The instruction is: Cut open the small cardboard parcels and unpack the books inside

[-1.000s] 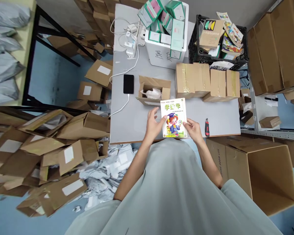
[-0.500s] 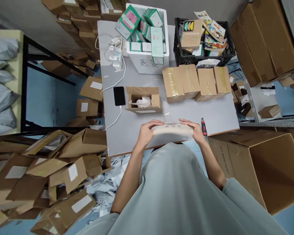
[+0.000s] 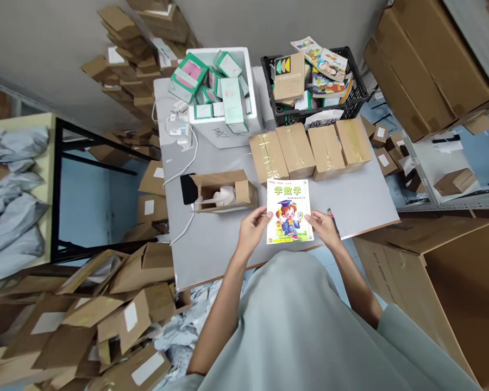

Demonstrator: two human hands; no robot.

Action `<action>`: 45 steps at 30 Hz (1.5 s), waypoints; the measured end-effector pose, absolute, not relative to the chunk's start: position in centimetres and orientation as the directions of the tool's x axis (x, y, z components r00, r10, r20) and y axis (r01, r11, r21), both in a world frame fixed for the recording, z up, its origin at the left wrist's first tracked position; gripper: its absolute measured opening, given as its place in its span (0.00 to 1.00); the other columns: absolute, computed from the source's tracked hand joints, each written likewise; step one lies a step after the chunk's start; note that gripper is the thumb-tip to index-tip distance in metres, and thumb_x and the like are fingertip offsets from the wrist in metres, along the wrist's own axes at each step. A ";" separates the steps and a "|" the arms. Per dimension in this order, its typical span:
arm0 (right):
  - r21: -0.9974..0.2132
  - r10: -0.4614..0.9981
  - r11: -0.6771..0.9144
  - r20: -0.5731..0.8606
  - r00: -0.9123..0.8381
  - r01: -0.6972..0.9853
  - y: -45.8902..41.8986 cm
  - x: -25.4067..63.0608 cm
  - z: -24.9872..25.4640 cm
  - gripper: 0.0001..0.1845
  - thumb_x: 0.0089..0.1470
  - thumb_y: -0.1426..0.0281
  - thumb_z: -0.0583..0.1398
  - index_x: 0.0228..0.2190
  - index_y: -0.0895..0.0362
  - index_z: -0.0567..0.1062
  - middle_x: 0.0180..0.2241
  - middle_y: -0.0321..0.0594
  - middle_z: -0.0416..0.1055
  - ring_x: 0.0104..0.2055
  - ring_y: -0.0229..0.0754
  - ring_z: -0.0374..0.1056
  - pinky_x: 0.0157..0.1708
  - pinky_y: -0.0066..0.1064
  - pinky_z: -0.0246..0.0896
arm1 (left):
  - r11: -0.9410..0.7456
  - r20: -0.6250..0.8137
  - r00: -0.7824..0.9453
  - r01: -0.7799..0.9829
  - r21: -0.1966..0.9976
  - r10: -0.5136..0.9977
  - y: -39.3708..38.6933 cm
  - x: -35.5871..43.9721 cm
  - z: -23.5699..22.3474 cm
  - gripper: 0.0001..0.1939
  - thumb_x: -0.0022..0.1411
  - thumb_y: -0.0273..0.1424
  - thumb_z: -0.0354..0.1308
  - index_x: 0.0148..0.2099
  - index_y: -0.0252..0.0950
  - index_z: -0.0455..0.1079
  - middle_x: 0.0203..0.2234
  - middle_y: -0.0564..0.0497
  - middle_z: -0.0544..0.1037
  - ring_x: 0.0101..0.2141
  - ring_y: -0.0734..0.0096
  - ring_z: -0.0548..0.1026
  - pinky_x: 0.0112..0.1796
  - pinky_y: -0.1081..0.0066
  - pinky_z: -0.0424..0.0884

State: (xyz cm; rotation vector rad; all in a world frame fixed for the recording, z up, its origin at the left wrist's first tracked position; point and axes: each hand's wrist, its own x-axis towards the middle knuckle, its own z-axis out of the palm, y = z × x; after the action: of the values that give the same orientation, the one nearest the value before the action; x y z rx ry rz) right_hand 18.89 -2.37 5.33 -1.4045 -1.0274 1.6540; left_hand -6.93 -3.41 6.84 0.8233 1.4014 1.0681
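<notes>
A children's book (image 3: 288, 214) with a cartoon child in a graduation cap on its cover faces me above the table's front edge. My left hand (image 3: 252, 231) grips its left edge, thumb on the cover. On the opposite edge, my right hand (image 3: 323, 227) pinches it the same way. An open cardboard box (image 3: 246, 195) with white wrapping inside stands to the left, beyond my left hand. Close to my right hand lies a red and black box cutter (image 3: 333, 221), partly hidden by that hand.
Four-sided taped cartons (image 3: 295, 149) stand in a row behind the book. At the back are a white foam box (image 3: 228, 140) of green packages and a black crate (image 3: 356, 89) of books. A phone (image 3: 188, 189) lies left. A large open carton (image 3: 399, 244) stands right of the table.
The book was held nearly flat and edge-on; now its cover is turned up toward me. My view has shifted, and both hands still hold it.
</notes>
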 end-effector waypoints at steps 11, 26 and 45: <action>-0.871 0.879 -0.468 -0.442 -0.176 -0.151 3.2 22.0 5.8 0.40 0.59 0.35 0.67 0.56 0.52 0.78 0.35 0.41 0.83 0.24 0.43 0.72 0.16 0.31 0.64 | 0.508 -0.506 0.061 -0.182 0.842 0.860 1.0 -2.7 7.9 0.50 0.55 0.59 0.76 0.72 0.40 0.73 0.50 0.41 0.85 0.35 0.59 0.83 0.24 0.67 0.80; -0.889 0.926 -0.340 -0.260 -0.275 -0.306 11.2 23.6 5.7 0.38 0.54 0.46 0.76 0.58 0.50 0.77 0.50 0.42 0.83 0.37 0.44 0.83 0.41 0.39 0.82 | 0.376 -0.382 -0.016 -0.140 0.916 0.924 10.0 -2.6 9.2 0.42 0.52 0.54 0.78 0.64 0.39 0.81 0.57 0.39 0.84 0.50 0.51 0.82 0.43 0.61 0.84; -0.864 0.966 -0.247 -0.256 -0.040 -0.438 22.3 17.3 5.9 0.38 0.46 0.52 0.77 0.55 0.54 0.79 0.64 0.54 0.76 0.70 0.57 0.71 0.72 0.50 0.66 | 0.034 -0.009 -0.228 0.109 0.993 0.974 16.5 -5.4 9.6 0.37 0.66 0.52 0.67 0.70 0.38 0.71 0.71 0.34 0.72 0.71 0.43 0.71 0.69 0.48 0.70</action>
State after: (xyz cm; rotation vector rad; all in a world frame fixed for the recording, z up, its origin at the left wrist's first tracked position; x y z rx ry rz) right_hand 17.34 22.28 5.86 -1.0481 -0.7146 1.5616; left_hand -5.41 16.46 9.61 1.1587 1.4728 1.3044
